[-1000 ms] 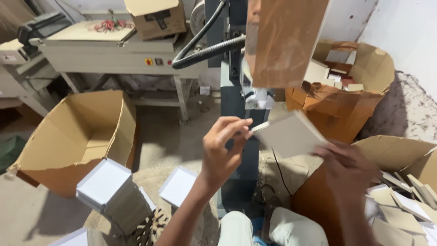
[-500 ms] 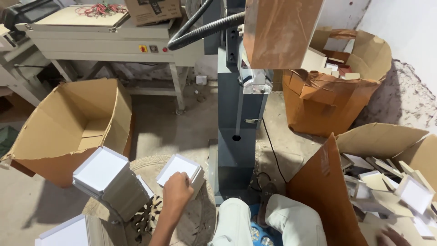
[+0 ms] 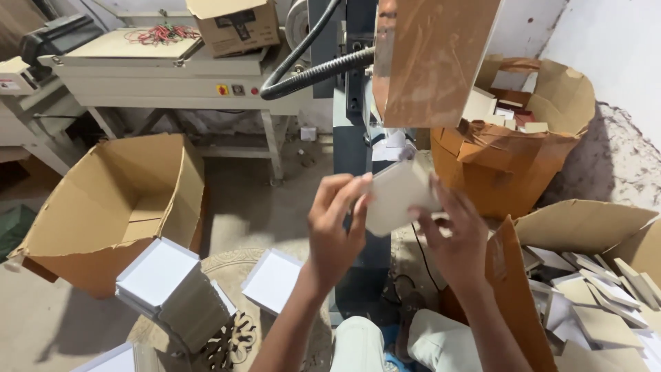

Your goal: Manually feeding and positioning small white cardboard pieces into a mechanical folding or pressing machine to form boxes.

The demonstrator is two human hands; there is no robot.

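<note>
Both of my hands hold one small square grey board (image 3: 396, 195) up in front of a dark upright machine column (image 3: 358, 124). My left hand (image 3: 336, 227) grips its left edge with the fingers spread. My right hand (image 3: 458, 231) pinches its right side. Below my left arm a white shallow box tray (image 3: 272, 279) lies on the floor. A leaning stack of white trays (image 3: 169, 289) stands further left.
An open brown carton (image 3: 103, 207) stands at left. Another carton (image 3: 599, 296) at right holds several grey boards. A torn brown bin (image 3: 523, 138) of scraps sits behind it. A beige machine table (image 3: 172, 69) runs along the back, with a black hose (image 3: 303, 72).
My left hand has risen from the white tray on the floor. My right hand has come back from the right carton. Both now hold a grey board before the machine.
</note>
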